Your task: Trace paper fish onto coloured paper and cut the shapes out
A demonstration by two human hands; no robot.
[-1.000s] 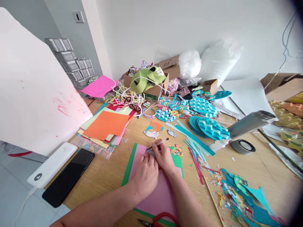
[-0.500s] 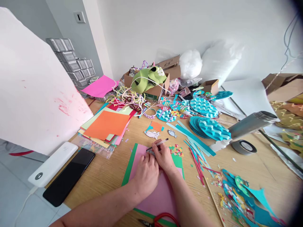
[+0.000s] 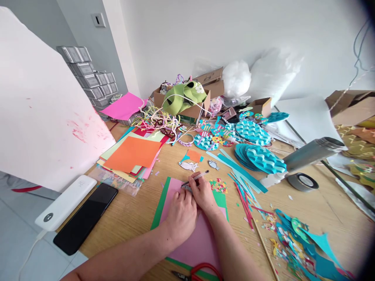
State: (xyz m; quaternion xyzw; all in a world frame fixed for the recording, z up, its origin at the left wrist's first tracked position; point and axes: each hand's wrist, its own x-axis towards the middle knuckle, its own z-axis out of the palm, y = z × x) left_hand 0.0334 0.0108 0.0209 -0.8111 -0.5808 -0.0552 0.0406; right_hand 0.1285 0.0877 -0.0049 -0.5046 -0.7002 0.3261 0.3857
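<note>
My right hand (image 3: 204, 194) is closed round a thin pencil (image 3: 197, 177), its tip pointing left onto a small grey paper cut-out (image 3: 186, 188). My left hand (image 3: 181, 216) lies beside it with fingers curled, pressing that cut-out down onto a pink sheet (image 3: 197, 238). The pink sheet rests on a green sheet (image 3: 160, 203) on the wooden table (image 3: 131, 212). Two small paper fish (image 3: 188, 166) lie just beyond my hands.
A stack of coloured paper (image 3: 132, 155) sits to the left, with a phone (image 3: 85, 218) and a white power bank (image 3: 65, 201) near the table's left edge. Teal paper discs (image 3: 261, 158), paper strips, a steel flask (image 3: 312, 153) and scraps lie to the right. Red-handled scissors (image 3: 202, 270) sit at the near edge.
</note>
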